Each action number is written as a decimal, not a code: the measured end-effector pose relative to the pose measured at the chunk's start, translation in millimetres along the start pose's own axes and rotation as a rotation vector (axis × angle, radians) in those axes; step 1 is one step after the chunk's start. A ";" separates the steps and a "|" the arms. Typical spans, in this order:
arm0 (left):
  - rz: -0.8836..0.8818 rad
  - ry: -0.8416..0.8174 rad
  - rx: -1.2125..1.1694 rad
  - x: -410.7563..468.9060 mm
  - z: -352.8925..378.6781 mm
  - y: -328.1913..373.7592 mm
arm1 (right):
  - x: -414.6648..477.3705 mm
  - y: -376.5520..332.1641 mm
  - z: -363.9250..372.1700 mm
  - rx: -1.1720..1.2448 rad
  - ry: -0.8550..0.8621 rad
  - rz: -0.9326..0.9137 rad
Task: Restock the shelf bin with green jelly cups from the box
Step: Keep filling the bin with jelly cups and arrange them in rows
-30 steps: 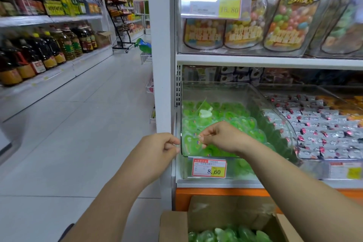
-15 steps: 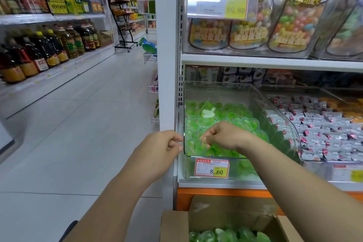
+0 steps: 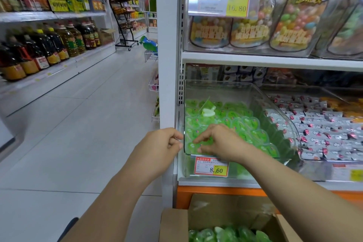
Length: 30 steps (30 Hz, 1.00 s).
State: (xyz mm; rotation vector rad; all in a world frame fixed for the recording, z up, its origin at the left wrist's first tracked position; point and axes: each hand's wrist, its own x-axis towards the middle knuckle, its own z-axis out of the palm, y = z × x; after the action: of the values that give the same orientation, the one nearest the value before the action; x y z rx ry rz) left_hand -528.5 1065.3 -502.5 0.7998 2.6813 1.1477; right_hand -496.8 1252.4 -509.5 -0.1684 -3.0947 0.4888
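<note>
Head view, shop aisle.

- The clear shelf bin [image 3: 279,104] sat on the lower shelf. Its side walls swept down to a low front lip, which let a hand in from the aisle.
- Green jelly cups [image 3: 245,124] lay in it in overlapping rows, lids up. The bin looked well filled.
- The right hand [image 3: 218,141] reached over the front lip. Its grip appeared to pinch a cup in the front-left corner between thumb and forefinger, probably to seat it flat in the row.
- The left hand [image 3: 163,145] was curled at the bin's left front corner, likely to steady it. Whether that grip pinched the wall could not be told.
- The box [image 3: 174,226] stood open below the shelf with spare cups [image 3: 225,235] inside, close under both arms for short reaches.
- Writing: the bin's red-and-yellow price tag [image 3: 212,167] read 8.60, and the upper tag [image 3: 236,7] read 16.80. Finer print was unreadable.
</note>
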 end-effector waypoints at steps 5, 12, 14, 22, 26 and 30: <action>0.008 0.081 -0.032 0.4 1.0 1.1 | 13.3 18.1 -4.1 0.229 0.314 0.058; 0.041 0.178 -0.022 8.0 4.6 4.7 | 51.6 28.8 4.3 0.156 0.426 0.253; 0.051 0.191 -0.003 8.6 4.5 4.0 | 59.9 28.8 7.8 0.173 0.436 0.299; 0.185 0.252 -0.187 8.3 0.5 18.7 | 40.7 28.7 -3.3 0.513 0.545 0.221; 0.273 0.180 -0.246 7.0 8.2 28.6 | -6.1 16.7 -22.6 1.215 0.320 0.160; 0.269 0.078 -0.339 6.9 19.2 38.3 | -36.8 6.5 -36.4 1.569 0.000 0.218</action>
State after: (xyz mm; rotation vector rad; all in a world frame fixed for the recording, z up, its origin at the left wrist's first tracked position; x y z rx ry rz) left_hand -512.3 1103.1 -488.5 1.0918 2.3844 1.6682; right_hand -458.7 1265.7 -476.4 -0.4108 -1.7872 2.4916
